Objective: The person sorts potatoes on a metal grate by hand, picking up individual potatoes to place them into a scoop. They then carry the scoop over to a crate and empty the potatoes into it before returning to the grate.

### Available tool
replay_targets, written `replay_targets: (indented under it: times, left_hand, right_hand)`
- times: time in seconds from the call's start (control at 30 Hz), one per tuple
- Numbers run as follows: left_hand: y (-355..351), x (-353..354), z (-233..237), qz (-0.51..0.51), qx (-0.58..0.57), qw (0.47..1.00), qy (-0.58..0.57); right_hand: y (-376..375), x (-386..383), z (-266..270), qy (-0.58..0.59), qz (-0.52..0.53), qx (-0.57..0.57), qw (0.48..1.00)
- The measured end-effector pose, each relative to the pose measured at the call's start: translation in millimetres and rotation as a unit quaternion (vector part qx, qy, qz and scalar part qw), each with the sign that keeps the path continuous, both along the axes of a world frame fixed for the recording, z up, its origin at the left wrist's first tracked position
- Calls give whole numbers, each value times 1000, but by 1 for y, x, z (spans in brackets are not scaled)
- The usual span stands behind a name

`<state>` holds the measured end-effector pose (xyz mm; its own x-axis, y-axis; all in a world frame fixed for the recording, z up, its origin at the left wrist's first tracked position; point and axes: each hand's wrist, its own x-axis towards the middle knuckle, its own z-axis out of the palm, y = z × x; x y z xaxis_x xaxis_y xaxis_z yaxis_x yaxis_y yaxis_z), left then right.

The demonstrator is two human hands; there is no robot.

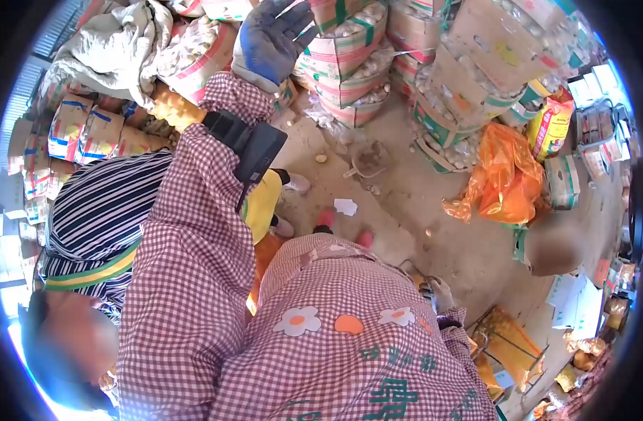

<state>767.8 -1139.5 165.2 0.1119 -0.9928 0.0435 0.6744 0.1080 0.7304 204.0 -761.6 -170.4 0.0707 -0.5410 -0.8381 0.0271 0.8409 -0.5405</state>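
Produce-filled cardboard cartons (337, 64) stand stacked on the floor (405, 203) just beside the person's left hand (269, 43), which is gloved, fingers spread, holding nothing; the right hand (442, 295) hangs low, its grip impossible to tell. Each carton looks heavy and stiff-walled, best taken from underneath by opposite bottom edges. Their stack's long axis runs upright, one corner seemingly pointing toward the person.

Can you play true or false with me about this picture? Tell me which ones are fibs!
1. The left hand wears a partly blue glove. True.
2. The left hand is gripping a box. False: the left hand is open, with nothing visible in it.
3. Someone else's top is striped. True.
4. The checked smock shows fish. False: the smock shows white flowers.
5. A white scrap lies on the floor. True.
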Motion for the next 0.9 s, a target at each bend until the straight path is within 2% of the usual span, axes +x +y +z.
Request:
replay_targets:
  times: [0.07,0.17,0.23,0.37,0.43,0.47,0.5,0.53,0.57,0.63,0.67,0.7,0.77,0.8,0.87,0.9]
  left_hand:
    - [27,-23,26,-12,16,1000,1]
    - [31,-30,30,-53,0,998,-13]
    - [34,-33,32,-106,-56,992,-30]
    - [35,-39,34,-113,-100,987,-55]
    - [33,-43,30,-101,-165,962,-193]
    - [38,-51,35,-101,-164,962,-193]
    - [44,-60,43,-48,-165,900,-400]
    - [48,-68,48,7,-158,793,-588]
    - [48,-73,47,42,-201,689,-695]
    - [36,-74,33,102,-350,531,-765]
    - [34,-77,34,113,-417,446,-784]
    - [34,-81,32,115,-417,445,-784]
    - [34,-86,26,156,-440,412,-782]
    - [34,-87,25,155,-441,412,-782]
    - [32,-87,24,151,-396,517,-744]
    - [30,-90,23,150,-396,516,-744]
  right_hand:
    - [-2,11,14,13,-7,4,1000]
    - [6,8,10,3,-18,3,1000]
    - [16,3,4,-20,-20,-3,1000]
    - [30,-5,-18,51,141,-202,968]
    - [31,-4,-15,66,184,-262,945]
    - [21,10,10,49,118,-170,977]
    - [19,11,10,38,86,-123,988]
    - [18,11,10,29,51,-76,995]
    - [19,5,-4,44,116,-158,980]
    - [19,-1,-14,59,183,-238,952]
    - [12,2,-14,20,84,-117,989]
    - [5,5,-13,-21,-18,7,1000]
    - [-9,13,3,-5,-27,9,1000]
    - [-10,15,6,10,-37,12,999]
    - [-9,10,0,3,-37,8,999]
    - [-9,8,-2,-3,-36,2,999]
